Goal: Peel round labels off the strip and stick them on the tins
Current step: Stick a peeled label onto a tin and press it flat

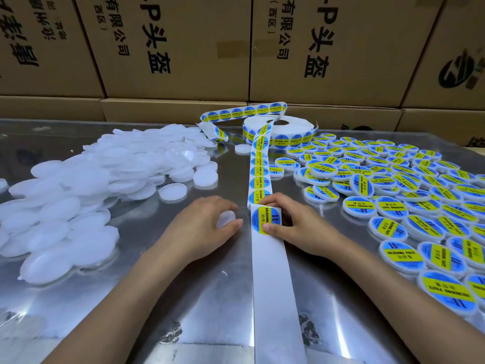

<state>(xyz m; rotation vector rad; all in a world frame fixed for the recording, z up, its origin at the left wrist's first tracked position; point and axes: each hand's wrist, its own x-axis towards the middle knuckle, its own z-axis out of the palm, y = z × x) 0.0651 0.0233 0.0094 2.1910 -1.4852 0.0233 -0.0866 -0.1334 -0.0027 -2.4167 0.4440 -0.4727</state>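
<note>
Label, round, blue and yellow, sits at the peel edge of the strip and is pinched by the right hand. Film is judged thin, floppy and tacky, so only its rim should be gripped. One blank white tin, judged light and slippery, is gripped by curled fingers of the left hand just beside it.

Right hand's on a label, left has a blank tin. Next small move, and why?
Probably finish lifting the round blue-and-yellow label off the white backing strip. The right hand pinches it at the strip's fold, its near edge against the thumb, while the left hand holds a plain white round tin close beside it, ready to take it.
</note>
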